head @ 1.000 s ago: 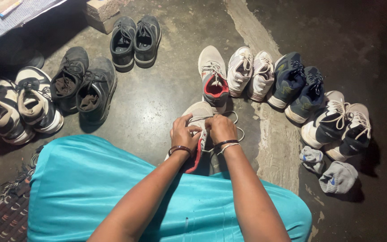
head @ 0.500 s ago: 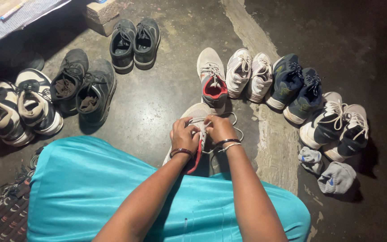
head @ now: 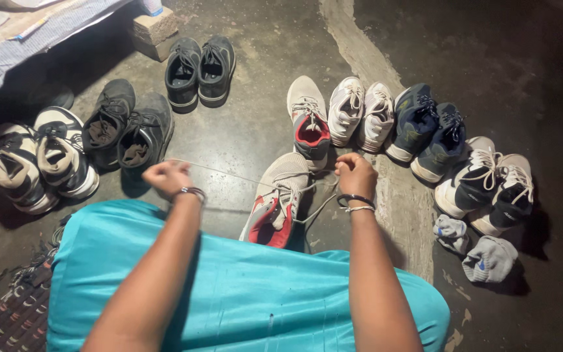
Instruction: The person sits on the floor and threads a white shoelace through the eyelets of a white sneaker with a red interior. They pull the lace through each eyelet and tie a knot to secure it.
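A beige mesh sneaker with red lining [head: 277, 199] lies on the floor in front of my knees, which are covered in turquoise cloth [head: 229, 287]. My left hand [head: 167, 177] is pulled out to the left, pinching one end of the shoe's white lace [head: 226, 171], which runs taut from the shoe. My right hand [head: 355, 175] is just right of the shoe's toe, gripping the other lace end. The matching beige sneaker [head: 307, 120] stands just beyond.
Pairs of shoes ring the floor: white [head: 361, 114], navy [head: 428, 130], white and black [head: 493, 182], dark grey [head: 200, 62], black [head: 125, 127], black and white [head: 37, 156]. Two balled socks [head: 477, 248] lie at right. A brick [head: 154, 29] sits at the top.
Both hands were together on the shoe's laces. Now they have drawn apart, the left far to the left and the right slightly right, stretching the lace tight.
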